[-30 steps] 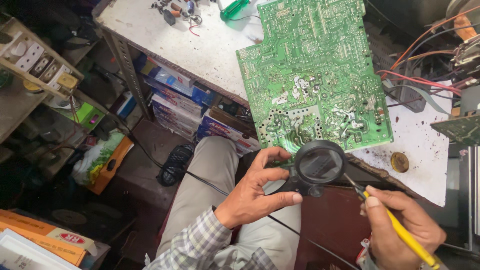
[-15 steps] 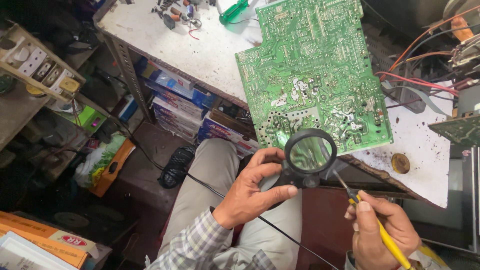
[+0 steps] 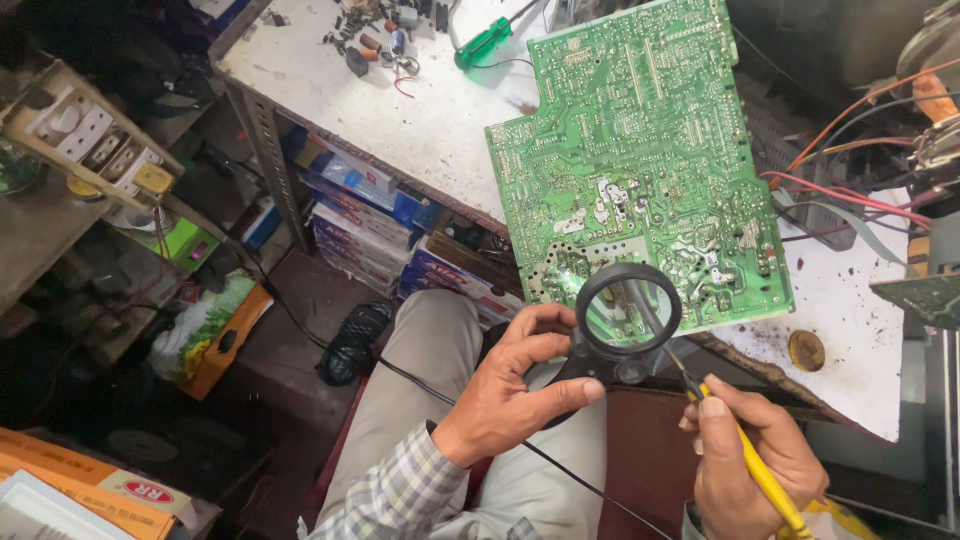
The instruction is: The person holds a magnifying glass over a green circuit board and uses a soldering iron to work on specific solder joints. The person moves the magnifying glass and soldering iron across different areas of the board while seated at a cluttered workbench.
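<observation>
My left hand (image 3: pixel 505 390) is curled around the black handle of a round magnifying glass (image 3: pixel 628 312), thumb pressed along the handle and fingers wrapped behind it, so the lens hangs over the near edge of the green circuit board (image 3: pixel 640 160). My right hand (image 3: pixel 750 465) pinches a yellow-handled probe (image 3: pixel 745 455) like a pen, fingers closed tight on the grip, and its thin metal tip runs up behind the lens toward the solder joints at the board's lower edge. I cannot tell whether the tip actually touches the board. The board lies solder side up on the white counter (image 3: pixel 400 110), tilted, with 1 corner overhanging the counter's front edge just above my knees. A small round brass-coloured disc (image 3: pixel 806 350) sits on the counter just right of the board. Red and orange wires (image 3: pixel 850 200) trail off the board's right side toward dark equipment. Farther back on the counter I see a green-handled screwdriver (image 3: pixel 487 42) and a scatter of small loose parts (image 3: pixel 375 35). Under the counter, a shelf holds stacked blue boxes (image 3: pixel 360 205). Off to my left, a wooden board with white sockets (image 3: pixel 85 140) sits well apart from the work.
</observation>
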